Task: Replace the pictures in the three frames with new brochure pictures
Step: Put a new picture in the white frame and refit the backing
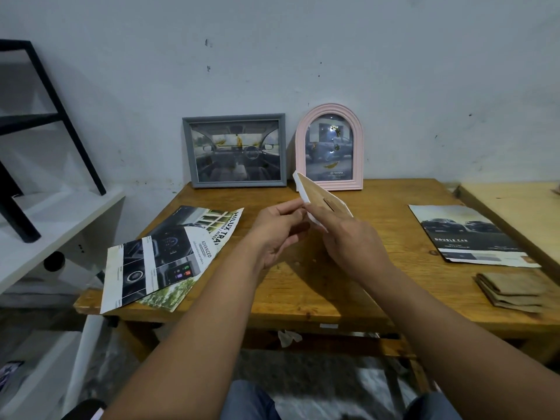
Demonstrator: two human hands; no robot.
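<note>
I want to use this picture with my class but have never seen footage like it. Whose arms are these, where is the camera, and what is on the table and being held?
No machine here: a person wears a camera on the head, looking down at their own arms. The right hand grips a white frame, its brown back showing; the left hand touches its lower edge. On the wooden table, a grey frame and a pink arched frame stand against the wall. Cut brochure pages lie left, another brochure right, and folded brown cloth nearer.

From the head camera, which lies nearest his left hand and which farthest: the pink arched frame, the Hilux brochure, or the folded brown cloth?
From the left hand:
1. Hilux brochure, just to its left.
2. Pink arched frame, behind, against the wall.
3. Folded brown cloth, far right edge of the table.
</note>
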